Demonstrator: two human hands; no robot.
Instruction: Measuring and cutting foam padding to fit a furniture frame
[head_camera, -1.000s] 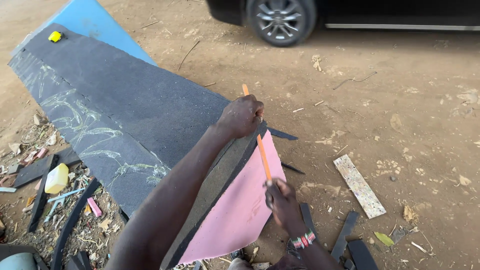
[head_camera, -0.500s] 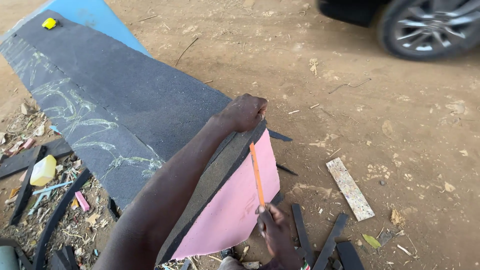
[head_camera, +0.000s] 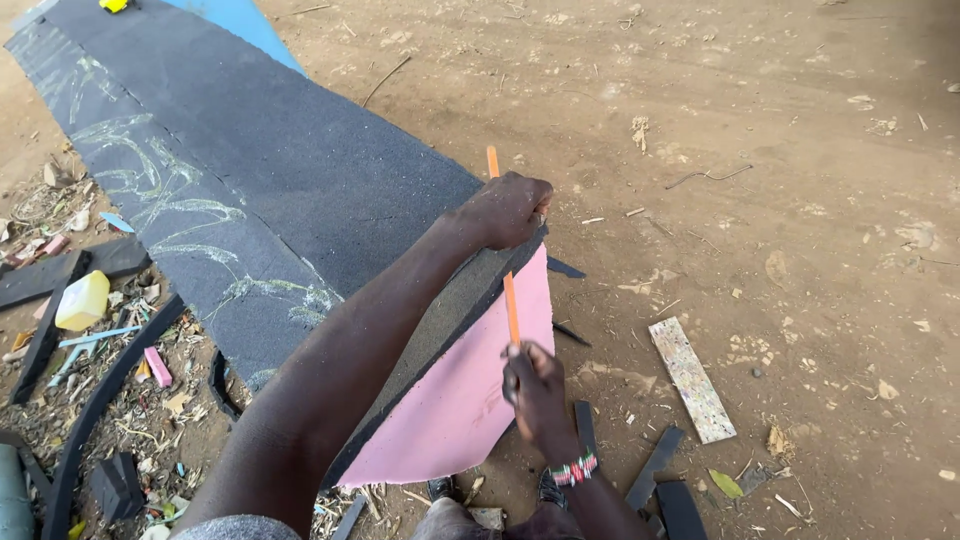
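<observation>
A: Entry. Since the earlier frames the car at the top has gone from view, and the lifted edge of the foam sheet (head_camera: 300, 210) stands steeper, showing more of its pink underside (head_camera: 455, 400). The right hand (head_camera: 535, 385) sits a little higher along the orange stick (head_camera: 508, 280).

B: Fingers?

A: Left hand (head_camera: 505, 210): fingers clenched over the raised corner of the sheet, and the stick's upper part passes behind them; I cannot tell whether they grip it too. Right hand: fingers clenched round the stick's lower end, a beaded wristband (head_camera: 573, 470) below.

B: Meaning for the work?

A: My judgement: the stick is laid along the sheet's raised edge, so the work is at that corner, pink face turned toward the person. I cannot tell whether it marks or cuts.

B: Where does the sheet lie?

A: On the dirt ground (head_camera: 780, 150), its far end flat and running to the upper left, pale scribbles on the dark face; near corner held up.

B: Counts, outward.

A: Two hands, one stick, one dark sheet. One speckled flat strip (head_camera: 692, 378) on the ground to the right, apart from the sheet. One yellow block (head_camera: 82, 300) to the left among scraps. One small yellow item (head_camera: 113, 5) at the far end. Several dark offcuts (head_camera: 655, 468) near the right wrist; the exact number is unclear. One blue sheet (head_camera: 245, 22) shows beyond the dark one.
</observation>
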